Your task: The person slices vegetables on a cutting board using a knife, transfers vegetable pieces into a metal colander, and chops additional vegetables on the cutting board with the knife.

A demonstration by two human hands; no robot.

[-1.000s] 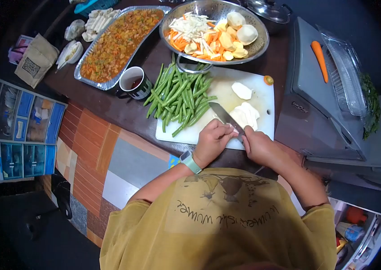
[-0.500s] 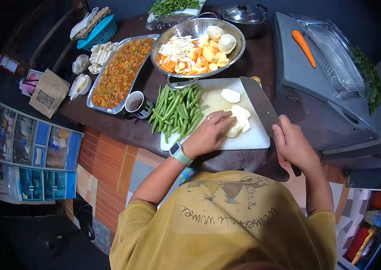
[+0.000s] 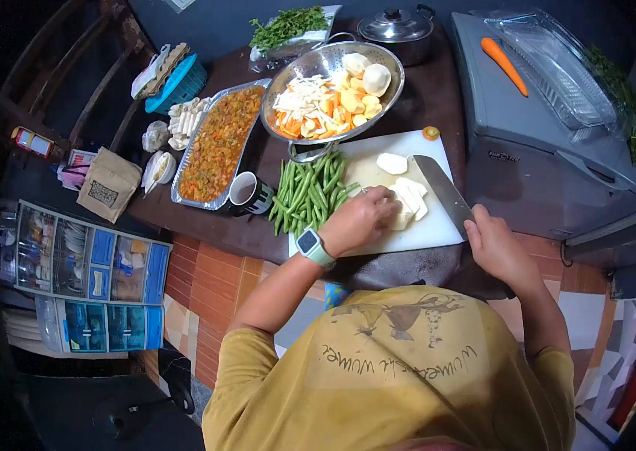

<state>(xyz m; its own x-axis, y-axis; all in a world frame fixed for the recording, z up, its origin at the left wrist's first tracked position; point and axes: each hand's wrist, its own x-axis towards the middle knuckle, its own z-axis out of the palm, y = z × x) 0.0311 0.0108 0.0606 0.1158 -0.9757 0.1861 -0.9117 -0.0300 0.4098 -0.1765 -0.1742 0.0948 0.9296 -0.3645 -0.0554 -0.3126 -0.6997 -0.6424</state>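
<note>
My right hand [image 3: 497, 242] is closed round the handle of a broad kitchen knife [image 3: 442, 188], its blade over the right side of the white cutting board [image 3: 446, 159]. With curled fingers, my left hand [image 3: 367, 218] grips a peeled white root vegetable [image 3: 402, 218], whose exact kind I cannot tell. White slices [image 3: 410, 194] lean against its right side, and one loose piece [image 3: 392, 163] lies farther up the board. Green beans [image 3: 310, 189] are heaped over the board's left edge, beside my left hand. The blade is apart from the vegetable.
Behind the board stands a metal colander [image 3: 277, 124] of cut vegetables. A foil tray [image 3: 179, 188] of stew and a mug [image 3: 249, 194] are to the left. A lidded pot [image 3: 395, 34] sits at the back; a carrot [image 3: 504, 66] lies on the grey appliance [image 3: 498, 113] at right.
The knife blade has tilted and moved slightly away from the board's top corner, uncovering a small orange-brown piece there. My left fingers have curled tighter on the vegetable. The camera view has shifted.
</note>
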